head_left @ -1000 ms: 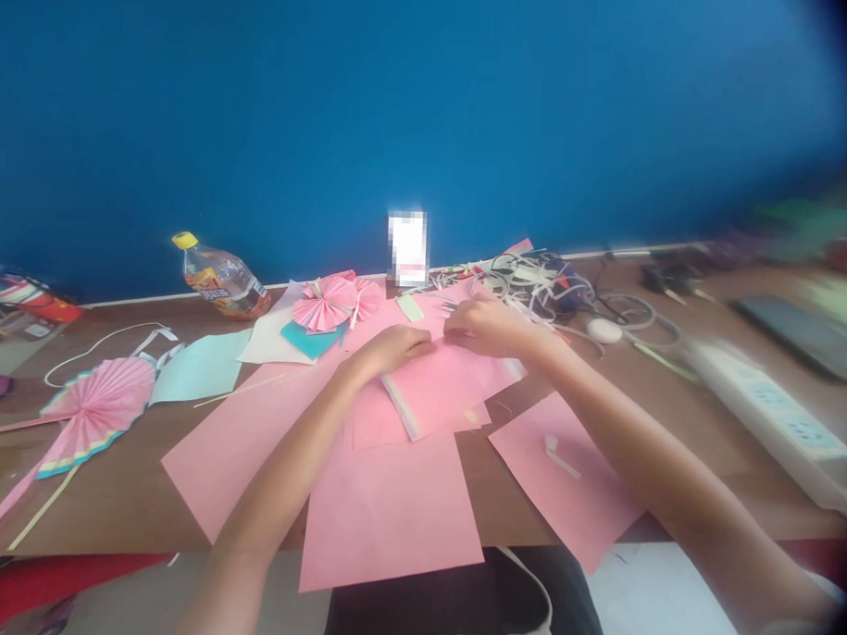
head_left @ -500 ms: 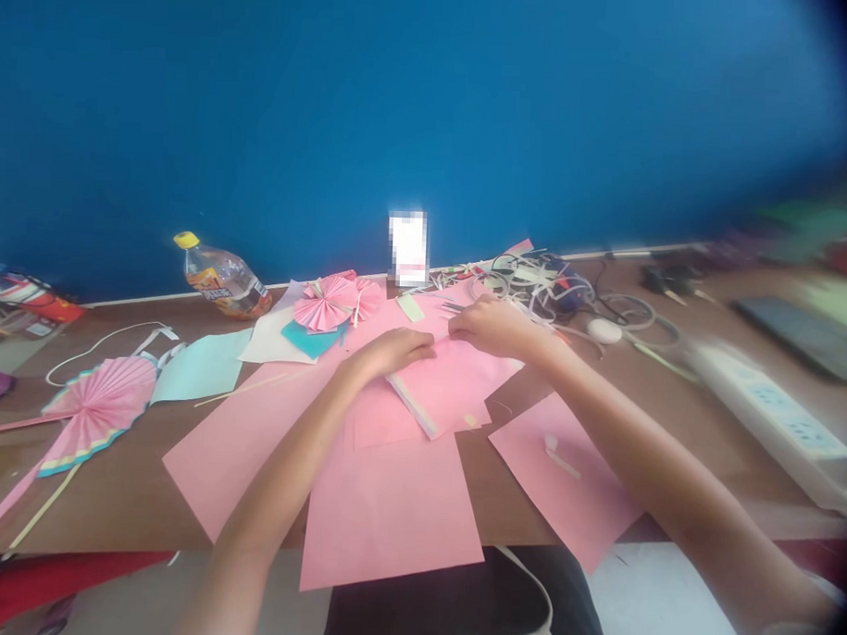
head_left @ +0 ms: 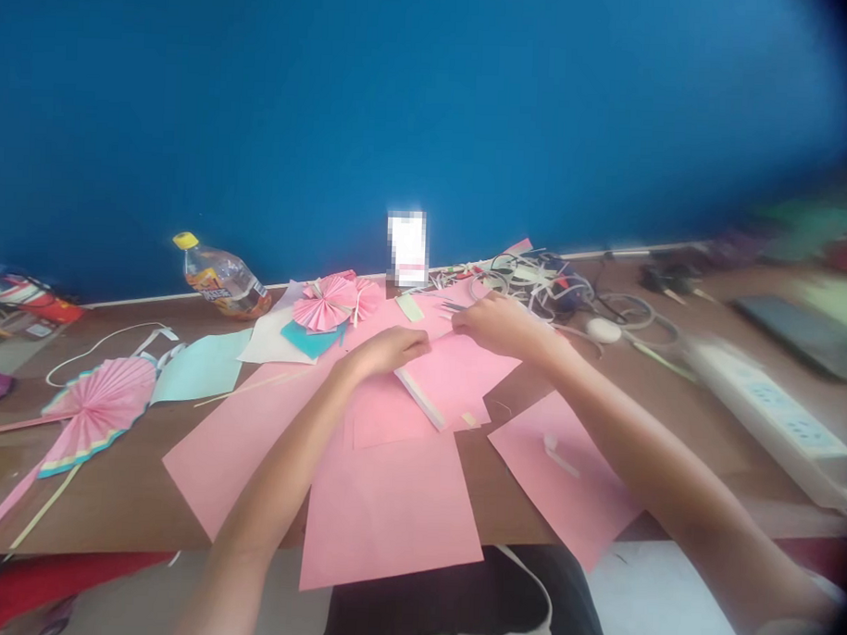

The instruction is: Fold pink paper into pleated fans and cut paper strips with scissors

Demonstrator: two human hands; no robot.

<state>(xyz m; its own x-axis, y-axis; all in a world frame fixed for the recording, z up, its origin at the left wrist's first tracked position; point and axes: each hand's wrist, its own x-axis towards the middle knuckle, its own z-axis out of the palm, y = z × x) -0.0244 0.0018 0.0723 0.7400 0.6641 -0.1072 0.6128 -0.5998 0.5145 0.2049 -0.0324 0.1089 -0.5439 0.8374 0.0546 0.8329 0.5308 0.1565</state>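
L hand, R hand both curled, pinching pink ppr.

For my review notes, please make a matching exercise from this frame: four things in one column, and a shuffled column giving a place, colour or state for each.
Things
1. Pink sheet with a pale striped edge
2. Drink bottle
3. Power strip
4. Large pleated fan

Descriptions
A. White, at the right side of the picture
B. Pink, edged with blue and yellow
C. Held by the left hand and the right hand
D. Yellow-capped, near the blue wall

Pairs: 1-C, 2-D, 3-A, 4-B
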